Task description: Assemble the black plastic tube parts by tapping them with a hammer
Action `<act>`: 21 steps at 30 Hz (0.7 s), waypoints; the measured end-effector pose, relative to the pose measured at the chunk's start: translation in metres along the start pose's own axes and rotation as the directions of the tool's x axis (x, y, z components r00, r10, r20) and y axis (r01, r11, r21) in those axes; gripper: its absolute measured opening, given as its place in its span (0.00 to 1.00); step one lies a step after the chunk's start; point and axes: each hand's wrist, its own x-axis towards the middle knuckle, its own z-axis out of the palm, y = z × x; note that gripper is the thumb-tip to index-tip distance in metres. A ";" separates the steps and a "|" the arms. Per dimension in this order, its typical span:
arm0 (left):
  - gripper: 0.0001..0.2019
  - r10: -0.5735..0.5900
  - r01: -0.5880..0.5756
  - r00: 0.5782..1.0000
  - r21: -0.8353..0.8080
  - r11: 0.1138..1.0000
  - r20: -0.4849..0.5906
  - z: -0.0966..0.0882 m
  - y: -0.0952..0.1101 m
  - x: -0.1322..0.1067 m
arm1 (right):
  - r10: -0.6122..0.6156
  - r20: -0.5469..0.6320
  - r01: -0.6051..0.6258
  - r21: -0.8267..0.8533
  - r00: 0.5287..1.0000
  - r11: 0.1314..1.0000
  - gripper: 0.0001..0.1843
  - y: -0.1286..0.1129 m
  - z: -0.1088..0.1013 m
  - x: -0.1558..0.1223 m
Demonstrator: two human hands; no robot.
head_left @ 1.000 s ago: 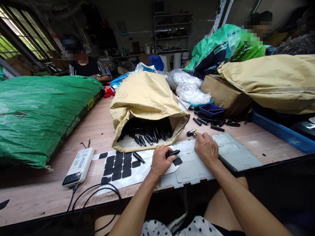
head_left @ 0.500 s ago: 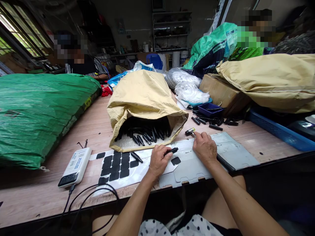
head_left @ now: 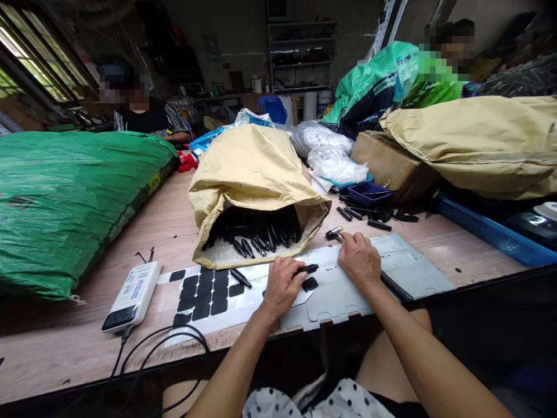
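Note:
My left hand is closed round a slim black plastic piece whose tip points right. It hovers over a white backing sheet that carries several black adhesive pads; one loose pad lies just right of the hand. My right hand rests curled on a grey metal panel, its fingertips by a small yellow-tipped tool; what it grips is hidden. Behind both hands a tan woven sack lies open, with many of the same black pieces inside.
A white power bank with black cables lies at the left. A big green sack fills the left side. A blue tray, loose black pieces, a cardboard box and more sacks crowd the right. Two other people sit behind.
Both hands have stayed almost where they were; the black piece in my left hand has shifted slightly. The view has drifted a little.

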 end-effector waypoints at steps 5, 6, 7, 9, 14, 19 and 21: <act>0.09 0.085 -0.031 0.972 -0.235 0.971 0.220 0.001 0.038 -0.050 | 0.001 -0.003 -0.001 -0.002 1.000 1.000 0.18 0.000 -0.001 -0.001; 0.10 0.102 -0.013 0.947 -0.282 0.959 0.304 0.003 0.043 -0.064 | 0.003 -0.005 -0.003 0.003 1.000 1.000 0.18 -0.001 -0.002 -0.001; 0.10 0.117 0.012 0.915 -0.315 0.949 0.387 0.007 0.045 -0.078 | 0.005 -0.006 -0.005 0.008 1.000 1.000 0.18 -0.001 -0.002 -0.001; 0.12 0.108 0.093 0.844 -0.342 0.935 0.525 0.019 0.038 -0.105 | 0.007 -0.005 -0.006 0.016 1.000 1.000 0.18 0.000 -0.002 -0.001; 0.16 -0.381 0.517 0.677 -0.039 0.855 0.630 0.055 -0.014 -0.145 | 0.002 -0.013 -0.002 0.015 1.000 1.000 0.18 0.000 0.001 0.000; 0.24 -0.688 0.681 0.542 0.228 0.696 0.482 0.067 -0.044 -0.143 | 0.008 -0.024 -0.008 0.015 1.000 1.000 0.18 0.001 0.003 0.000; 0.22 -0.636 0.637 0.644 0.162 0.754 0.426 0.063 -0.042 -0.136 | 0.007 -0.026 -0.006 0.018 1.000 1.000 0.18 0.001 0.002 0.000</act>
